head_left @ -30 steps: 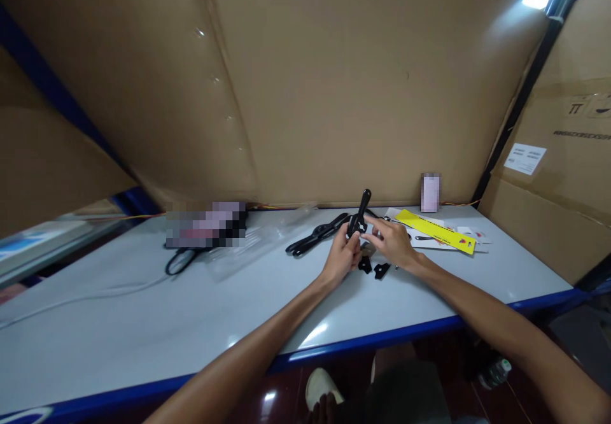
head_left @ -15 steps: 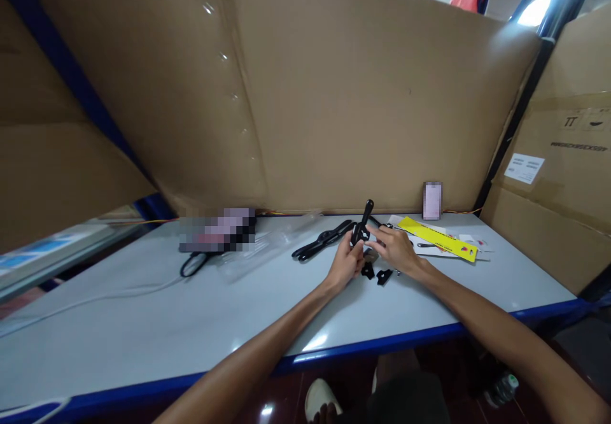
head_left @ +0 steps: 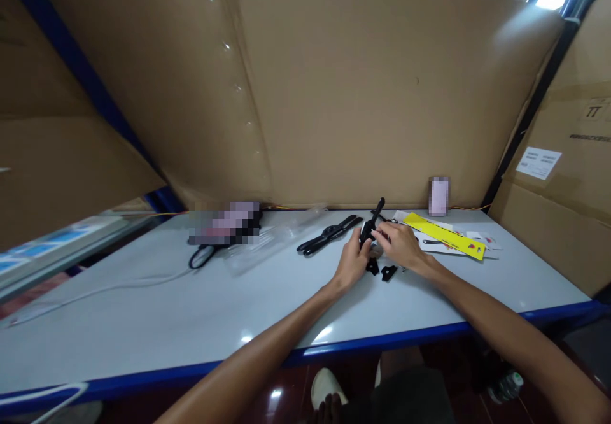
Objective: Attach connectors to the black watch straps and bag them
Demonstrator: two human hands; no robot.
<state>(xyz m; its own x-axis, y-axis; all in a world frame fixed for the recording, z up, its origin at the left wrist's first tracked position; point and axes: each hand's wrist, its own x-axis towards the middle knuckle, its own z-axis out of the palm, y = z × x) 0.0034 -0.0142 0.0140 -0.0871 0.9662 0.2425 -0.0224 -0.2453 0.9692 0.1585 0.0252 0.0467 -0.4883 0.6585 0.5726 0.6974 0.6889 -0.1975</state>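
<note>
My left hand [head_left: 353, 260] is closed round a black part with a long slim handle [head_left: 377, 211], held tilted above the table with the handle pointing up and away. My right hand [head_left: 397, 244] has its fingers bent and pinched against the near right side of that part; whatever is between the fingertips is too small to make out. Just below the hands lie two small black notched plates [head_left: 388, 273]. A pair of long black slotted strips [head_left: 329, 236] rests to the left of my left hand.
Right of my hands lies a yellow card [head_left: 446, 236] over white printed packaging. A phone [head_left: 438, 197] leans at the back. Clear plastic wrap [head_left: 267, 242], a blurred-out dark device [head_left: 229, 223] and a white cable [head_left: 128, 284] are on the left. Cardboard [head_left: 334, 93] walls the back.
The view has shifted slightly. My right fingers have drawn in from spread to pinched against the black part, and its handle leans further right.
</note>
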